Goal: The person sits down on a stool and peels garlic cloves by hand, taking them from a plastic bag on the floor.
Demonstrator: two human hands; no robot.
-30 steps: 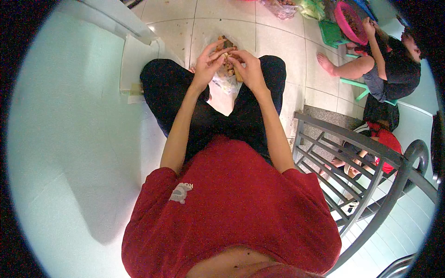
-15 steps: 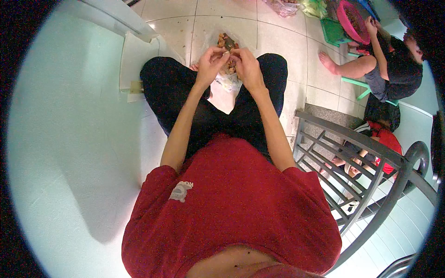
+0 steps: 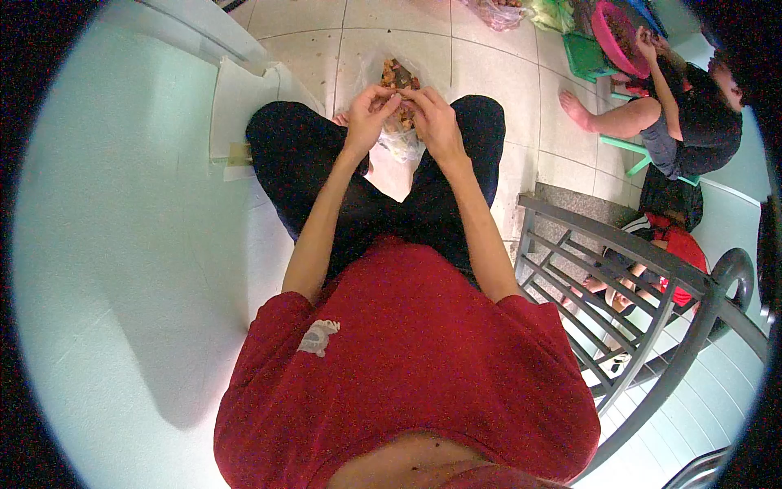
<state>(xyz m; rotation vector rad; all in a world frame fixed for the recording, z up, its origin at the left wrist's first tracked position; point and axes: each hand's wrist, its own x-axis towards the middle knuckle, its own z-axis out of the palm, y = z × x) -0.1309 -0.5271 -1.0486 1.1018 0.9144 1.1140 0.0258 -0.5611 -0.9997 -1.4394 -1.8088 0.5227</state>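
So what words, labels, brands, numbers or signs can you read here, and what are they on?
None can be read with certainty.
Maroon T-shirt: pale letters by the grey graphic, too small and blurred.
Red shirt behind the metal railing: white marking, too small to read.
Plastic bag: no readable print.

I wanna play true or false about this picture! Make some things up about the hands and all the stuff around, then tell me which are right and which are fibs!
1. The left hand and the right hand are close together. True.
2. Only blue blocks are in the plastic bag. False: brown and orange pieces show in it, too small to name for sure.
3. The person in black sits on a green stool. True.
4. The metal railing is on the left side of the picture. False: it is on the right.
5. The camera wearer's shirt is yellow. False: it is red.
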